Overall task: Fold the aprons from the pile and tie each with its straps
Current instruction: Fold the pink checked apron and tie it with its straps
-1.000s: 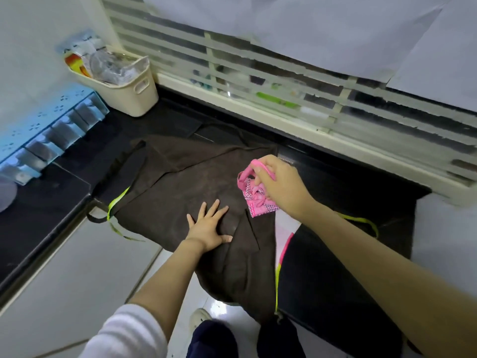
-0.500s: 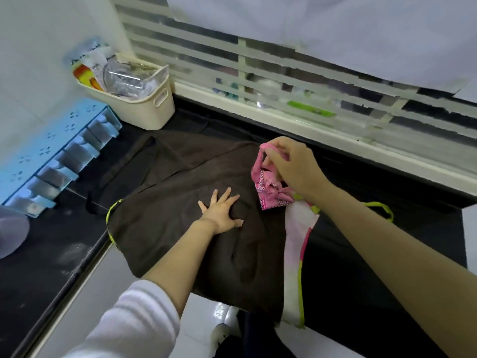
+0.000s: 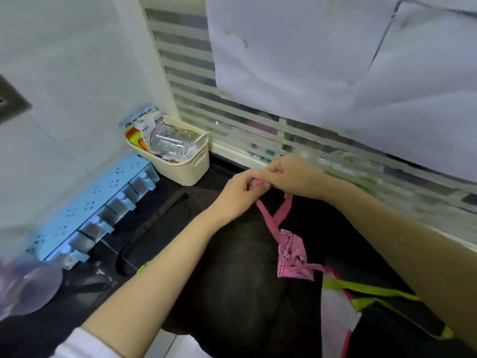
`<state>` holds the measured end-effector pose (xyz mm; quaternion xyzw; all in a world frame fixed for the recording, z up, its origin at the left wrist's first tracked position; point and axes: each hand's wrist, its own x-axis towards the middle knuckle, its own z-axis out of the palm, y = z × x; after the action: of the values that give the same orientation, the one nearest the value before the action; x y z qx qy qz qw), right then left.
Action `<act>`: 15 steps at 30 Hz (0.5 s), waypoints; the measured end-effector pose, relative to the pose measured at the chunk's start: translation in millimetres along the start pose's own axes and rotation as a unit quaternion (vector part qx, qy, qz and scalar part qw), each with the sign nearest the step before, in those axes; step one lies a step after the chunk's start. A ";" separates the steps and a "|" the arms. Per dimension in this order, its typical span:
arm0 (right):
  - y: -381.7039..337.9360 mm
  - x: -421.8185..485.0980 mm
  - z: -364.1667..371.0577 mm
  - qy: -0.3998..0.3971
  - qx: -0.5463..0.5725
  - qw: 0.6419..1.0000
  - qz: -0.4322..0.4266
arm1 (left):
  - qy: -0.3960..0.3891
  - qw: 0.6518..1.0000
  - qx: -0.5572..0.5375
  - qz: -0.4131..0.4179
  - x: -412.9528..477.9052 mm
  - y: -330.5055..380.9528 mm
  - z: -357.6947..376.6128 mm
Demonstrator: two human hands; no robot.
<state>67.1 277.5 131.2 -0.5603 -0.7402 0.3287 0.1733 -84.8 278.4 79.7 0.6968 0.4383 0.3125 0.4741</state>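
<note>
Fingers (image 3: 272, 171) of the right hand (image 3: 291, 177) and the left hand (image 3: 236, 195) are pinching the ends of the pink straps (image 3: 265, 215) (tie probably being finished). The folded pink apron (image 3: 293, 257) is lying over the brown apron (image 3: 232, 280) on the bench (image 3: 77, 293). The brown one and the green-trimmed apron (image 3: 387, 319) are waiting unfolded.

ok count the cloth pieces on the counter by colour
pink apron: 1, folded, straps pinched by left hand and right hand
dark brown apron: 1, spread
black cloth with green trim: 1
white cloth with pink edge: 1, maybe part of the black one
total: 4
</note>
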 end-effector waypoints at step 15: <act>-118.8 85.6 -34.5 -0.024 0.064 0.997 -0.041 | 0.074 0.967 0.242 0.040 17.8 36.8 -199.1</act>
<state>-23.0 349.8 227.5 -0.5086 -0.7442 0.3817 0.2043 -235.2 365.4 185.2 0.7825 0.5067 0.2661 0.2451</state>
